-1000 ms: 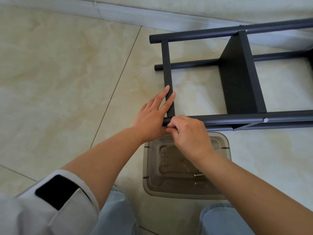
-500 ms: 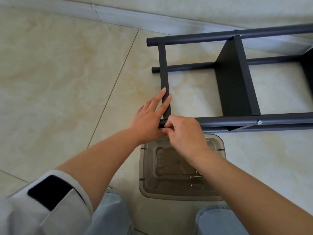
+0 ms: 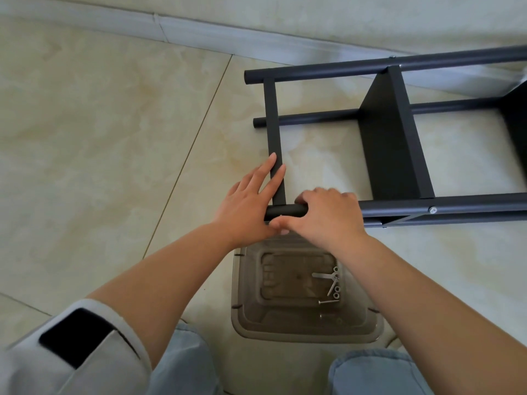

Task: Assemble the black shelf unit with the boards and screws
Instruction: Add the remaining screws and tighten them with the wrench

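With the left hand [image 3: 245,201] flat against the crossbar [image 3: 273,132] and the right hand [image 3: 328,215] curled round the near tube [image 3: 288,211] of the shelf frame [image 3: 396,138] lying on the floor [image 3: 99,138], a slip could misalign the joint.

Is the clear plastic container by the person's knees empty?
No: the clear plastic container on the floor holds several loose silver screws and nuts near its right side.
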